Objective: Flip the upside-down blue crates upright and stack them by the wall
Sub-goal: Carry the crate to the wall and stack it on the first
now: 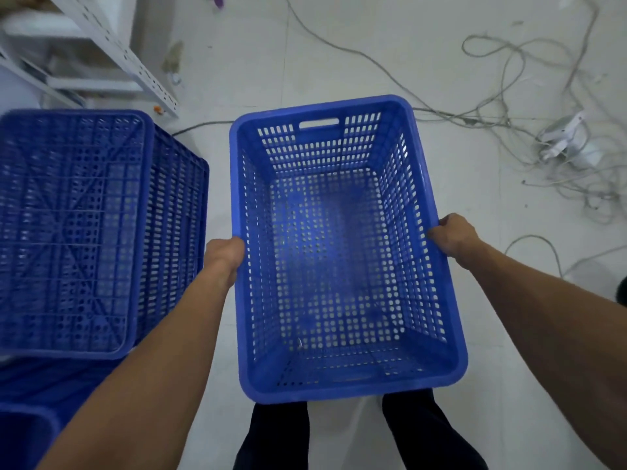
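An upright blue perforated crate (339, 252) is held in front of me above the white floor, its open top facing the camera. My left hand (225, 254) grips its left rim and my right hand (453, 237) grips its right rim. To the left stands an upside-down blue crate (78, 225), its ribbed bottom facing up; it seems to rest on another upside-down crate (176, 232) whose side shows beside it. More blue crate edges (30, 412) show at the lower left, partly hidden by my left arm.
A white metal shelving rack (112, 52) stands at the upper left. Loose grey cables (509, 106) and a white power strip (563, 137) lie on the floor at the right. My dark-trousered legs (356, 435) are under the held crate.
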### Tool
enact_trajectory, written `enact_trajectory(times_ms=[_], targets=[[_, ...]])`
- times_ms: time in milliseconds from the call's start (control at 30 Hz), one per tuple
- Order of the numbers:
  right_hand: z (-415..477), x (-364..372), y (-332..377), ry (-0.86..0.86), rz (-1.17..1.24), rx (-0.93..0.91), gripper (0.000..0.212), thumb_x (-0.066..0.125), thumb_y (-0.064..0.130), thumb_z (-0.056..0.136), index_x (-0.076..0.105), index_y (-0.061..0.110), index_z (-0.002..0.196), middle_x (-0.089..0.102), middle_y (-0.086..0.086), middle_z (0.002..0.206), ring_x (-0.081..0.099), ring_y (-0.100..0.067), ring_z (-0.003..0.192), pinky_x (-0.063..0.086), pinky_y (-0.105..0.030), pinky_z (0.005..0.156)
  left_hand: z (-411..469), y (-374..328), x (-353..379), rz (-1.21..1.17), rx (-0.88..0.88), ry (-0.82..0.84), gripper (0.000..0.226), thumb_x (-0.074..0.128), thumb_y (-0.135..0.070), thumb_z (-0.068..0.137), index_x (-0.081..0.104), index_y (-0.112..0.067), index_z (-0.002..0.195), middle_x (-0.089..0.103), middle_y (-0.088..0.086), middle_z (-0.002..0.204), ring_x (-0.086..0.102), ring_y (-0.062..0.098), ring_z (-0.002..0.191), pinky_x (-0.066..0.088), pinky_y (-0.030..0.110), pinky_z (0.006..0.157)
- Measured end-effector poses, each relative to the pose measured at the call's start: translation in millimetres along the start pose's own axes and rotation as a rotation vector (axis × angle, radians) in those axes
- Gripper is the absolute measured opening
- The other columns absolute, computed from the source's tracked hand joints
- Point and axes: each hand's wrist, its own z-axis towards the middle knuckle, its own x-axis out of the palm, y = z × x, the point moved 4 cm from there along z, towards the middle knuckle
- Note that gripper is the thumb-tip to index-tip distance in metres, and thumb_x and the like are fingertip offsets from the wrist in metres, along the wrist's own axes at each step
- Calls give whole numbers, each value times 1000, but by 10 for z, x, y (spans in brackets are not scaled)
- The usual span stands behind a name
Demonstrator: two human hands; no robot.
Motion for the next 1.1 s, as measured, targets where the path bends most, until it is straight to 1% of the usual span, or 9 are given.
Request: enact_trajectory(times_ms=[167, 300, 367, 500, 633, 767, 933, 1033, 1100], targets=[[-693, -524, 120, -37, -106, -33, 34, 59, 21, 88, 56, -1, 113, 62, -16, 106, 58, -31, 84, 43, -32, 69, -608, -197, -380, 27, 41, -7, 23, 54, -28, 85, 62, -8, 89, 66, 9, 93, 60, 23, 80, 55, 43, 83], [-1364, -956, 266, -140, -169, -56, 48, 56, 29, 92, 44, -5, 123, 57, -23, 123, 58, -41, 109, 45, -41, 84, -1267, -426, -742, 74, 115, -5, 26, 55, -27, 85, 63, -3, 92, 67, 12, 93, 62, 25, 80, 56, 42, 78], [-1716, -1105, 346, -186, -161, -76, 48, 53, 30, 94, 42, -6, 122, 57, -26, 123, 57, -44, 109, 46, -45, 87, -1663, -532, -977, 94, 149, -18, 26, 60, -31, 85, 61, -5, 87, 68, 10, 91, 65, 27, 80, 58, 39, 78], [-2256, -1423, 545, -303, -130, -129, 43, 47, 30, 96, 42, -6, 120, 59, -28, 116, 59, -45, 102, 44, -43, 78, -2281, -767, -1436, 304, 323, -72, 38, 66, -36, 90, 48, -13, 67, 52, 4, 66, 51, 19, 57, 42, 30, 51], [-2803, -1662, 865, -383, -95, -214, 38, 43, 29, 99, 43, -4, 116, 60, -28, 113, 59, -44, 99, 38, -40, 73, -2788, -942, -2043, 446, 423, -135, 33, 65, -35, 91, 46, -12, 76, 50, 4, 69, 52, 22, 63, 41, 32, 54], [-3254, -1778, 1234, -390, -78, -330, 39, 43, 29, 99, 43, -5, 116, 60, -27, 112, 59, -45, 101, 44, -45, 79, -3152, -924, -2614, 451, 438, -237, 30, 63, -33, 90, 57, -7, 77, 58, 8, 71, 57, 27, 64, 41, 30, 50], [-3643, -1786, 1579, -336, -103, -481, 39, 42, 28, 100, 43, -7, 118, 61, -28, 111, 60, -45, 100, 41, -42, 74, -3621, -657, -3192, 535, 407, -425, 42, 68, -50, 85, 53, -11, 83, 60, 9, 81, 60, 32, 74, 42, 33, 54], [-3827, -1751, 1770, -298, -126, -608, 37, 42, 28, 100, 43, -6, 115, 60, -30, 112, 59, -46, 102, 41, -42, 76, -3937, -345, -3395, 488, 422, -536, 38, 63, -45, 90, 55, -9, 97, 66, 14, 97, 57, 31, 80, 44, 36, 63], [-3959, -1711, 1913, -280, -145, -669, 37, 43, 29, 100, 44, -5, 112, 60, -32, 113, 58, -47, 103, 44, -46, 81, -4138, -88, -3475, 446, 407, -595, 39, 58, -40, 94, 53, -6, 114, 66, 18, 109, 61, 37, 92, 47, 41, 71]])
